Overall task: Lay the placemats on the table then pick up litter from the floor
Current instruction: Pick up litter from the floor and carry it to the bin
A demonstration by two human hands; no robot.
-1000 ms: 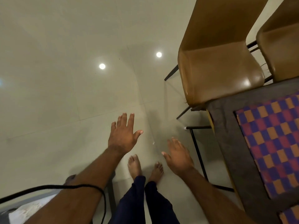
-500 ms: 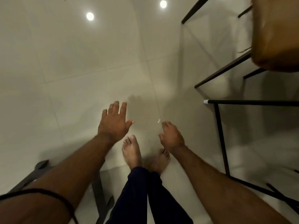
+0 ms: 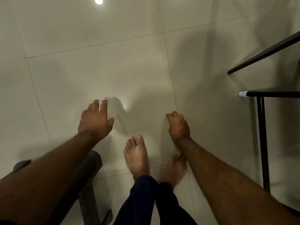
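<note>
right hand point(image 3: 178, 125): down at the floor, knuckles up, fingers curled under. Looks clenched, but whether it's pinching anything is hidden by the fingers, so can't tell.
litter: small white scrap, not visible now. Half a second ago it lay on the tile touching this hand's fingertips, at their 10 o'clock. The hand now covers about that spot. My read is the scrap is under or inside the curl.
task read: this is the floor pickup, at the grasp. Next is the lift. A flat scrap on gloss tile may slip the pinch, so check the fingers once they come up.
left hand point(image 3: 95, 120): 9 o'clock of the right hand, well apart. Released, fingers spread, palm down, holding nothing.
bare feet point(image 3: 136, 156): 6 o'clock, between the forearms, with dark navy trouser legs point(image 3: 142, 200) below.
glossy cream tiled floor point(image 3: 113, 62): the glint at 1 o'clock of the left hand reads as a lamp reflection, not litter. Not sure.
black metal frame legs point(image 3: 263, 143): 3 o'clock of the right hand, apart.
grey moulded base point(image 3: 90, 176): 7 o'clock, under the left forearm.
vs earlier: a second ago both hands were open. Tan chairs and a purple-and-orange checked placemat on the dark tabletop showed at 2–3 o'clock, so the placemat step looks done. The view has dipped and those are out of frame. The right fingers went from straight to curled.
</note>
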